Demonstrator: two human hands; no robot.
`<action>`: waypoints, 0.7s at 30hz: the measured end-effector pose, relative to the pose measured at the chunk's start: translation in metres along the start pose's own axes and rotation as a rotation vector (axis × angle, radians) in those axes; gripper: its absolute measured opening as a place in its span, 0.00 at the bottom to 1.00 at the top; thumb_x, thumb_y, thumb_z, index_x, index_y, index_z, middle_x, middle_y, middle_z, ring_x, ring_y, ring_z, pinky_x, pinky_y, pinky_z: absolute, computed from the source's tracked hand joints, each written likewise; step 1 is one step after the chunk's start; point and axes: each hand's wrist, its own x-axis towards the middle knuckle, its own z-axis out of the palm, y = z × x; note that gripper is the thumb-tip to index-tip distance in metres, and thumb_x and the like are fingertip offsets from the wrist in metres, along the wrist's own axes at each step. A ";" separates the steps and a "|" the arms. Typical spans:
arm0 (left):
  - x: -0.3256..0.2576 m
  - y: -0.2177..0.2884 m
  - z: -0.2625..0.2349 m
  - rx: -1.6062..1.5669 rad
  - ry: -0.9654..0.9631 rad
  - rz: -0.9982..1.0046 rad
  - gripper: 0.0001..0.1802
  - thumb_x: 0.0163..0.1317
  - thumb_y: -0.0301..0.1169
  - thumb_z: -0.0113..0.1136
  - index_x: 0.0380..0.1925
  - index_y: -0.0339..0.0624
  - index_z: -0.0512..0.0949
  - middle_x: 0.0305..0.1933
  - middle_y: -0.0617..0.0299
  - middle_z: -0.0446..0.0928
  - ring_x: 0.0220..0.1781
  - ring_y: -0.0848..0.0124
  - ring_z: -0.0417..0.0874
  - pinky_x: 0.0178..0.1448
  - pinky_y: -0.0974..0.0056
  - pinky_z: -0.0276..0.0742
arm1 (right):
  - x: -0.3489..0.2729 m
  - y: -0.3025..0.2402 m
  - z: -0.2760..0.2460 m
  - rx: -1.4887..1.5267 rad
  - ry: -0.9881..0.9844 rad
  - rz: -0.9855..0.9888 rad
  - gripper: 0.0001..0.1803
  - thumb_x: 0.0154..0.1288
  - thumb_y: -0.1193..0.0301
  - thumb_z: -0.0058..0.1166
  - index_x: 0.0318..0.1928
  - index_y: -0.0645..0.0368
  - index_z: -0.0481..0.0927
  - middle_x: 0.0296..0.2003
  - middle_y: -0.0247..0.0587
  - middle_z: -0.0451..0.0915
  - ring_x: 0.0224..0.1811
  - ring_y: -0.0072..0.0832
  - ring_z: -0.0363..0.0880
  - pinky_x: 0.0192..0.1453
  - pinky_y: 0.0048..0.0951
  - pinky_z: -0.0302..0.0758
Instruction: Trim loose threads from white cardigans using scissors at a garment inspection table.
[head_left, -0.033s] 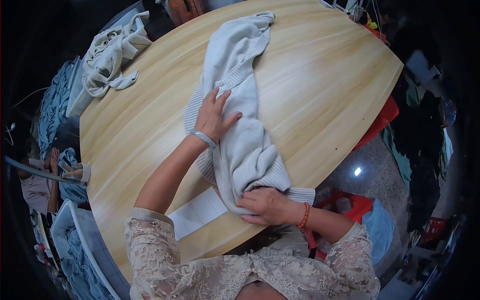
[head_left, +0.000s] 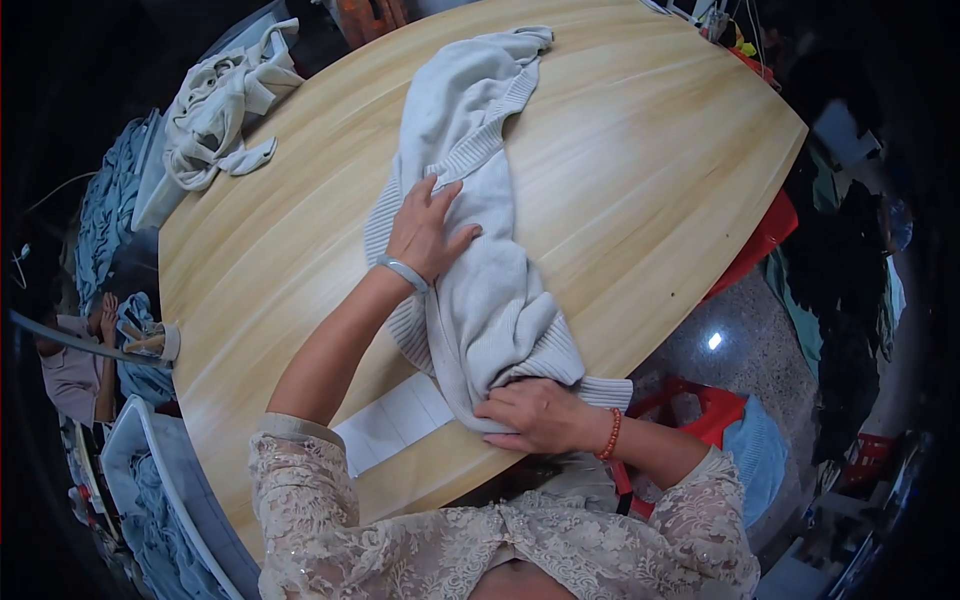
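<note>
A pale grey knitted sweater (head_left: pixel 497 215) with ribbed edges lies bunched lengthwise over the wooden table, from its far side to the near edge. My left hand (head_left: pixel 430 235), fingers spread, rests on the middle of it beside a ribbed band. Close to the near edge, my right hand (head_left: pixel 535 412) is closed on a fold of the knit, its fingertips partly hidden in the cloth. A ribbed end of the sweater sticks out to the right past my right wrist. Left of my right hand, a white paper strip (head_left: pixel 395 425) lies partly against the sweater.
On the wooden table's (head_left: pixel 640 180) far left, cream knitwear (head_left: pixel 225 110) spills from a bin. A plastic tub (head_left: pixel 150 440) of blue-grey garments stands at the lower left, near another person (head_left: pixel 80 375). A red stool (head_left: pixel 705 410) with blue knit (head_left: pixel 755 455) is at the right.
The far part of the sweater has spread slightly to the left. Both hands stay almost where they were.
</note>
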 end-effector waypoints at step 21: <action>-0.090 -0.076 -0.090 0.376 -0.215 -0.094 0.22 0.46 0.25 0.63 0.45 0.50 0.79 0.74 0.48 0.58 0.64 0.47 0.74 0.61 0.52 0.77 | -0.041 0.037 -0.093 0.325 0.388 0.483 0.09 0.70 0.75 0.54 0.47 0.66 0.80 0.30 0.27 0.76 0.33 0.13 0.69 0.38 0.18 0.69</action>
